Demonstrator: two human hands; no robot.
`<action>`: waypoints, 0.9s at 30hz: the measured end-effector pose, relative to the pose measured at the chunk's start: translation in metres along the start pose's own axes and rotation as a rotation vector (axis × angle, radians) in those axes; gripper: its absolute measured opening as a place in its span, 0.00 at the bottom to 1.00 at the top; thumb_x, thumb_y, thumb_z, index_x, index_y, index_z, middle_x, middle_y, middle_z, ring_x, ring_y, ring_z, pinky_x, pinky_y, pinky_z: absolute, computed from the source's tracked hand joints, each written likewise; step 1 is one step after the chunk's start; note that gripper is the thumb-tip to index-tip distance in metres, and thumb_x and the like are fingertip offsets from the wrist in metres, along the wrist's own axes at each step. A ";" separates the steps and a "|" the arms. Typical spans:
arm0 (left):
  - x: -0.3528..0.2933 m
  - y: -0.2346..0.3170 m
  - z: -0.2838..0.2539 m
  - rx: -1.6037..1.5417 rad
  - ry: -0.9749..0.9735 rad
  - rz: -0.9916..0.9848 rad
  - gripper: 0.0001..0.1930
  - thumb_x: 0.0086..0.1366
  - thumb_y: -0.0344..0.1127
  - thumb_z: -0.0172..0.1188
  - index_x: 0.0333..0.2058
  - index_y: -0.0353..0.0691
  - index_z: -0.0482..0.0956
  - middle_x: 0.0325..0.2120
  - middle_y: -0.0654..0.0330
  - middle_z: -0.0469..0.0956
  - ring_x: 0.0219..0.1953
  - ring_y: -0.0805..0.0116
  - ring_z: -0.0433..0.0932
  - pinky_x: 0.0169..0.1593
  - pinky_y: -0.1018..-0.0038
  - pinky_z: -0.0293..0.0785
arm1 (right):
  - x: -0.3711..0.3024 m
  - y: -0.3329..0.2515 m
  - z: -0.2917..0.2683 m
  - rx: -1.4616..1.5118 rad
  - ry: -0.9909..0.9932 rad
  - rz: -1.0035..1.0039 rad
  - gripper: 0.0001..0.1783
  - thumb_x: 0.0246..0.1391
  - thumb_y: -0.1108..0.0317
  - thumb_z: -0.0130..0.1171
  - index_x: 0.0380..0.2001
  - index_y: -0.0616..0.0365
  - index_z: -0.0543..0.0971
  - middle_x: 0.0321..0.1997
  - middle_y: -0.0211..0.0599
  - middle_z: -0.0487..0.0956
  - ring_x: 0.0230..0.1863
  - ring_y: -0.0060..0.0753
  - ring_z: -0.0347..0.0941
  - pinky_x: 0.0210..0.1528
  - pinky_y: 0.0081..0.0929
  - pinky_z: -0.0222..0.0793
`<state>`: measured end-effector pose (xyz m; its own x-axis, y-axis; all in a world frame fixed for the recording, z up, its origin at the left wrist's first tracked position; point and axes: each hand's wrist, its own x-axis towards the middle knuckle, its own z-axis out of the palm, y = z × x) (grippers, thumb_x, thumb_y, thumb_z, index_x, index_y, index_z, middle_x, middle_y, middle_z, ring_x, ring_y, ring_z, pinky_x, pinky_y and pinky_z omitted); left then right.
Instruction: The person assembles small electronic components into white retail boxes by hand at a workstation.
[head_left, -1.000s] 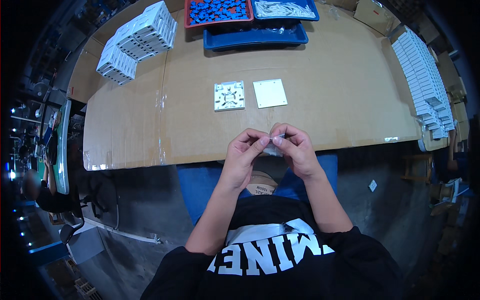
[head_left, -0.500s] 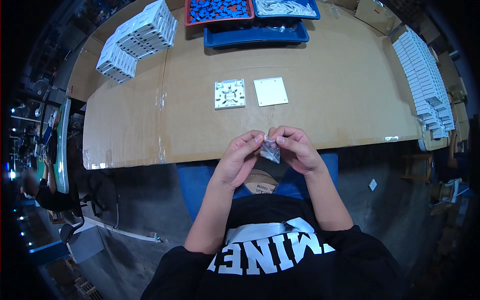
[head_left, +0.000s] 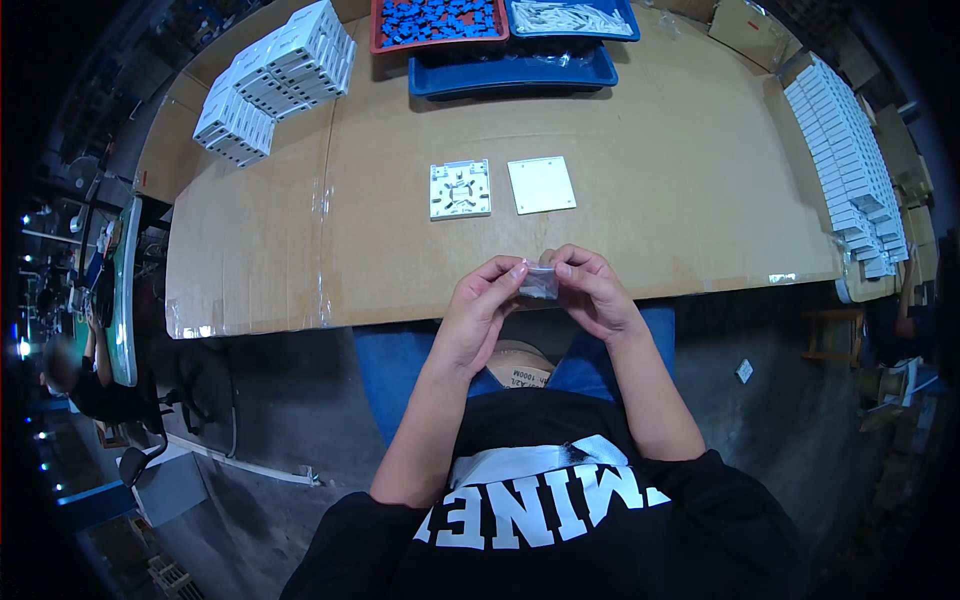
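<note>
A small clear plastic bag (head_left: pixel 539 284) with something pale inside hangs between my two hands at the table's front edge. My left hand (head_left: pixel 483 308) pinches its upper left corner between thumb and forefinger. The upper right corner is pinched by my right hand (head_left: pixel 596 293). Beyond them on the table lies an open white square box base (head_left: pixel 460 190), its inside facing up with small dark fittings. Beside it, to the right, is a flat white square cover (head_left: pixel 542 184) with small holes near its corners.
Cardboard covers the table (head_left: pixel 390 270). At the back stand a red tray (head_left: pixel 440 45) of small blue parts, a blue tray (head_left: pixel 634 30) of white parts and another blue tray (head_left: pixel 510 82) in front. White boxes are stacked at far left (head_left: pixel 290 62) and right (head_left: pixel 850 160).
The bag's top edge has been drawn out wider and straighter between my hands. My right hand has risen slightly away from me. The white pieces on the table have not moved.
</note>
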<state>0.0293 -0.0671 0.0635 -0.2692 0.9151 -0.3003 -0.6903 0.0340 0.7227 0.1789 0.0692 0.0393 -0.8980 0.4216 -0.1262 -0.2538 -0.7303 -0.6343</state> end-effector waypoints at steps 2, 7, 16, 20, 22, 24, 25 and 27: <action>0.001 0.001 0.000 -0.001 -0.008 -0.009 0.10 0.75 0.39 0.59 0.46 0.39 0.81 0.41 0.63 0.83 0.44 0.75 0.79 0.53 0.74 0.72 | 0.000 0.003 0.000 0.018 -0.035 0.000 0.06 0.66 0.69 0.62 0.41 0.60 0.82 0.45 0.36 0.82 0.49 0.29 0.78 0.56 0.30 0.73; 0.003 0.000 -0.001 -0.058 -0.009 -0.041 0.10 0.75 0.39 0.59 0.45 0.38 0.82 0.40 0.64 0.83 0.43 0.76 0.79 0.51 0.77 0.72 | 0.002 0.005 -0.004 0.039 -0.100 0.020 0.07 0.67 0.67 0.62 0.41 0.60 0.81 0.46 0.35 0.80 0.52 0.29 0.75 0.60 0.30 0.69; 0.001 0.003 0.008 0.199 -0.029 0.129 0.10 0.75 0.39 0.61 0.44 0.38 0.82 0.38 0.67 0.81 0.42 0.80 0.76 0.51 0.81 0.70 | 0.000 -0.001 0.005 -0.001 0.007 0.008 0.09 0.68 0.65 0.61 0.43 0.61 0.81 0.45 0.32 0.80 0.48 0.26 0.76 0.56 0.28 0.71; -0.004 0.004 0.020 0.314 -0.006 0.173 0.09 0.74 0.36 0.62 0.43 0.35 0.81 0.38 0.67 0.80 0.42 0.80 0.76 0.48 0.82 0.71 | 0.000 0.001 0.004 -0.117 0.000 -0.009 0.08 0.67 0.67 0.62 0.43 0.60 0.81 0.44 0.32 0.80 0.48 0.24 0.76 0.54 0.26 0.71; -0.004 0.001 0.021 0.324 0.026 0.213 0.09 0.74 0.35 0.62 0.44 0.35 0.81 0.38 0.67 0.80 0.41 0.80 0.76 0.48 0.82 0.71 | -0.002 0.000 0.008 -0.105 0.021 0.016 0.08 0.67 0.68 0.62 0.43 0.60 0.81 0.44 0.32 0.80 0.47 0.24 0.76 0.53 0.26 0.71; 0.000 -0.004 0.017 0.290 0.139 0.312 0.09 0.74 0.36 0.63 0.43 0.35 0.81 0.37 0.66 0.80 0.41 0.80 0.76 0.47 0.81 0.72 | -0.004 -0.001 0.009 -0.111 0.015 0.049 0.07 0.66 0.68 0.63 0.42 0.60 0.81 0.44 0.30 0.80 0.48 0.23 0.75 0.54 0.25 0.71; 0.002 -0.005 0.015 0.291 0.138 0.313 0.09 0.74 0.36 0.63 0.43 0.35 0.81 0.37 0.66 0.80 0.41 0.80 0.76 0.47 0.81 0.72 | -0.004 -0.001 0.008 -0.111 0.015 0.046 0.07 0.66 0.68 0.63 0.42 0.60 0.81 0.44 0.30 0.80 0.48 0.23 0.75 0.54 0.25 0.71; 0.005 -0.004 0.010 0.408 0.128 0.315 0.09 0.74 0.36 0.63 0.43 0.35 0.81 0.37 0.66 0.81 0.41 0.80 0.76 0.47 0.81 0.72 | -0.005 -0.001 0.006 -0.067 -0.052 0.006 0.07 0.66 0.67 0.63 0.41 0.60 0.81 0.43 0.29 0.80 0.48 0.23 0.74 0.54 0.25 0.70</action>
<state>0.0373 -0.0589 0.0656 -0.5187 0.8508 -0.0842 -0.2521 -0.0581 0.9659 0.1816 0.0639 0.0451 -0.9172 0.3878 -0.0912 -0.2254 -0.6941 -0.6837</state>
